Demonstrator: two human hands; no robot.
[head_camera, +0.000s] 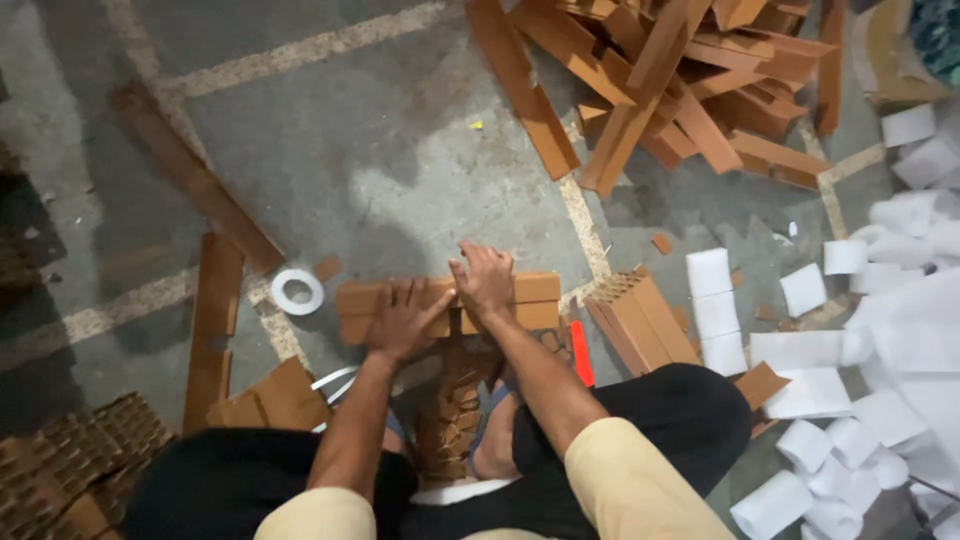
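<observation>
I squat on a concrete floor and press both hands onto a brown cardboard angle strip (530, 290) lying crosswise before my feet. My left hand (402, 320) lies flat with fingers spread on the strip's left half. My right hand (484, 280) grips its upper edge near the middle, fingers curled over it. Below the strip a honeycomb cardboard block (448, 415) stands between my feet.
A tape roll (297, 291) lies left of the strip. A pile of brown cardboard strips (680, 80) fills the far right. White foam pieces (900, 340) cover the right side. A honeycomb block (640, 315) sits to the right, more honeycomb cardboard (70, 460) at lower left.
</observation>
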